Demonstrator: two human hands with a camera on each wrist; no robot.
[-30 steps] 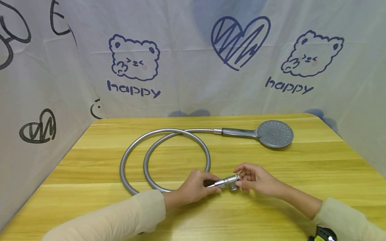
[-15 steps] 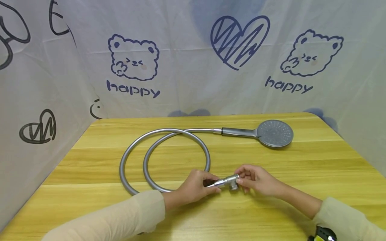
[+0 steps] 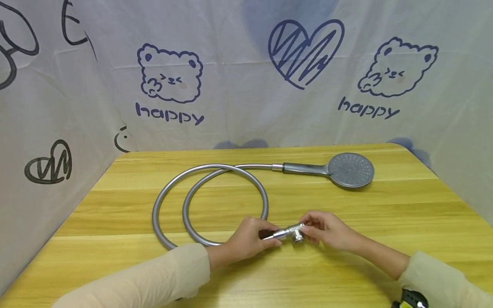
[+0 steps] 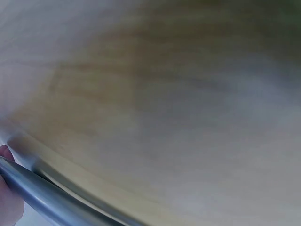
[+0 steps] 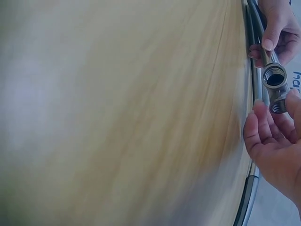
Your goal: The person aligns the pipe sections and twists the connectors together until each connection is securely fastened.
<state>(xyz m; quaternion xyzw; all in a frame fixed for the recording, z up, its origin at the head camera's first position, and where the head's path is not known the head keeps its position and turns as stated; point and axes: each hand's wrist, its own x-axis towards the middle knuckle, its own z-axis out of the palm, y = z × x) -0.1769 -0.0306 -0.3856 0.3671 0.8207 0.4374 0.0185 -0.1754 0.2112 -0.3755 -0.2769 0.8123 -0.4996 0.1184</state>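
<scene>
My left hand (image 3: 248, 239) grips the grey shower hose (image 3: 156, 214) near its end, just behind the chrome nut (image 3: 280, 234). On that nut sits a T-shaped metal pipe fitting (image 3: 296, 233), its side branch tilted down toward me. The right hand (image 3: 331, 231) pinches the fitting's far end between thumb and fingers. Threads show inside two of the fitting's openings in the right wrist view, where the tee (image 5: 275, 80) lies between both hands. Only part of the hose (image 4: 51, 200) and a bit of the left hand (image 4: 8, 200) appear in the left wrist view.
The hose lies in loops on the wooden table (image 3: 115, 196). Its other end joins a grey shower head (image 3: 351, 170), face up at the back right. White cloth (image 3: 239, 107) with drawn bears and hearts hangs behind and beside the table.
The T-shaped fitting has turned, so its side branch now faces more toward the head camera. My right fingers have shifted slightly with it; the left hand stays in place.
</scene>
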